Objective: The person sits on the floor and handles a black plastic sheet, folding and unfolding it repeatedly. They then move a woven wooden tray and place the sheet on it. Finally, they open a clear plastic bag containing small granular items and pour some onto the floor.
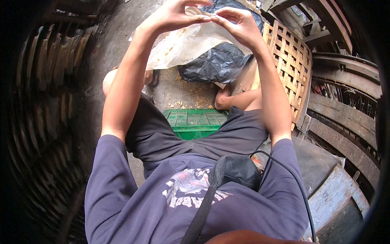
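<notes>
Both my hands are raised at the top of the head view, their fingertips meeting. My left hand [182,15] has its thumb and fingers spread in a curve, with its upper part cut off by the picture's edge. Bent fingers and thumb of my right hand [236,23] come together at the tips. A translucent whitish plastic sheet [189,45] hangs behind and below the hands; whether the fingertips pinch it cannot be told. Beyond it lies a crumpled black plastic bag [218,62], partly covered by the sheet.
Below me is a green plastic crate [196,119]. Yellowish crumbs [198,91] lie scattered on the concrete floor [103,58]. On the right stand a woven bamboo panel [288,61] and wooden slats [344,117]. Corrugated sheeting [51,58] is at the left. A black cable [300,180] runs beside my arm.
</notes>
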The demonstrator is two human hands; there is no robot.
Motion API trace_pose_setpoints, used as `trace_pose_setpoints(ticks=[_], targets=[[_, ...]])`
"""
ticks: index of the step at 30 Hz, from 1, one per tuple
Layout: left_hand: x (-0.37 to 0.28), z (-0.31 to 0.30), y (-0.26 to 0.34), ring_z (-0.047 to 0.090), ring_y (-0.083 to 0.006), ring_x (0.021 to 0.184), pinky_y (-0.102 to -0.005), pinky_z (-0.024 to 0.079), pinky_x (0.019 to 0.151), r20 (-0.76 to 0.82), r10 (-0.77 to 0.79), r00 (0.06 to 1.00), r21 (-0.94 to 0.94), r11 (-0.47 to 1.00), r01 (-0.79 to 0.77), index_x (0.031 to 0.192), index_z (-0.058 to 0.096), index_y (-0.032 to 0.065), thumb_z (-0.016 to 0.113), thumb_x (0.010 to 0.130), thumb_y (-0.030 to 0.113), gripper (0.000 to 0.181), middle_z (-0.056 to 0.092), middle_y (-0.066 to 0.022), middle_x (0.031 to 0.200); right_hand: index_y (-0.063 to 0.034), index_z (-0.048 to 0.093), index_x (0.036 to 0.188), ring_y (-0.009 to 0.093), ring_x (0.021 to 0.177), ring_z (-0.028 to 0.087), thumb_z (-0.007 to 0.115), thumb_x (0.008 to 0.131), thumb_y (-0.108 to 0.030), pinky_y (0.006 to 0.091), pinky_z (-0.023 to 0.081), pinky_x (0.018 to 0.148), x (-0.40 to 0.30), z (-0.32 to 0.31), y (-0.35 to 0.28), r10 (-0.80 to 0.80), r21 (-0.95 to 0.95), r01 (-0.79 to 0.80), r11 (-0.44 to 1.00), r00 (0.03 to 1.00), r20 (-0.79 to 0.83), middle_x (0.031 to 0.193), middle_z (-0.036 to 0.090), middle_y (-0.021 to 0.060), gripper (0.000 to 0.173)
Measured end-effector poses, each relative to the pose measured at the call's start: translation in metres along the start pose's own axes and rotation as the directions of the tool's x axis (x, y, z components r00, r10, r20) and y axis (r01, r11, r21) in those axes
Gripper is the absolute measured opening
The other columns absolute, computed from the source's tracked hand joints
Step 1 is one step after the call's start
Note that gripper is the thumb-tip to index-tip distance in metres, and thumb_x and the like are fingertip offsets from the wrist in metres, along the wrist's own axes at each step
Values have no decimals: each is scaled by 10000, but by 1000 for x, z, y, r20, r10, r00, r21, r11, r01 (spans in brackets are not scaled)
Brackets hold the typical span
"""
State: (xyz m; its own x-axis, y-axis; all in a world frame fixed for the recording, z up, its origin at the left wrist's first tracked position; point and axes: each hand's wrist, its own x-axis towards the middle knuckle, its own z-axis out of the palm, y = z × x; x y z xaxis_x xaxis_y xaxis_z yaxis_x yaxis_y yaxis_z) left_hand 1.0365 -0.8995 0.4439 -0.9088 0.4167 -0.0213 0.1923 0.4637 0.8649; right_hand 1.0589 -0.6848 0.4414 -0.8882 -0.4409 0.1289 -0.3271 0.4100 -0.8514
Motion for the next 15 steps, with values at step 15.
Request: trace_pose_setpoints(ticks=[15], targets=[[-7,-63,-42,608,-134,932,-275,464,879,-407,235,883,241,960,-144,1131,641,44,687,832,364,441,673,-74,1016,-45,702,921,95,694,576,681,845,-266,263,468,660,-3,-26,21,145,-207,-143,968,989,-2,745,661,22,234]])
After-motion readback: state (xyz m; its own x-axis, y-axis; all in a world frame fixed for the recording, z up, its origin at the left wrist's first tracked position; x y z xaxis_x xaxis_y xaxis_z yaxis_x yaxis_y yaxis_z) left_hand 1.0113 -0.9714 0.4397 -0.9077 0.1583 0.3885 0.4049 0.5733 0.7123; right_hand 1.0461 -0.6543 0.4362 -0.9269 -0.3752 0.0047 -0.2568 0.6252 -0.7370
